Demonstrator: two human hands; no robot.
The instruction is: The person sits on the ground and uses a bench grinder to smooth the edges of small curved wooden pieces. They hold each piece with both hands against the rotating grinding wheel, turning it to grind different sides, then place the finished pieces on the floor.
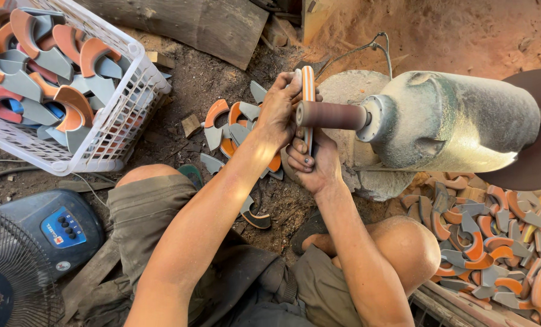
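Note:
Both my hands hold one curved orange-and-white striped piece [308, 85] edge-on against a brown sanding drum [332, 115]. My left hand [281, 106] grips its upper end from the left. My right hand [312, 165] clasps its lower end from below. The drum sticks out to the left from a dusty grey motor housing [458, 121]. The part of the piece between my hands is hidden behind the drum.
A white plastic basket [122, 115] of orange and grey curved pieces stands at upper left. More such pieces lie on the dirt below my hands [228, 127] and in a heap at right [494, 242]. A fan [16, 272] sits at lower left.

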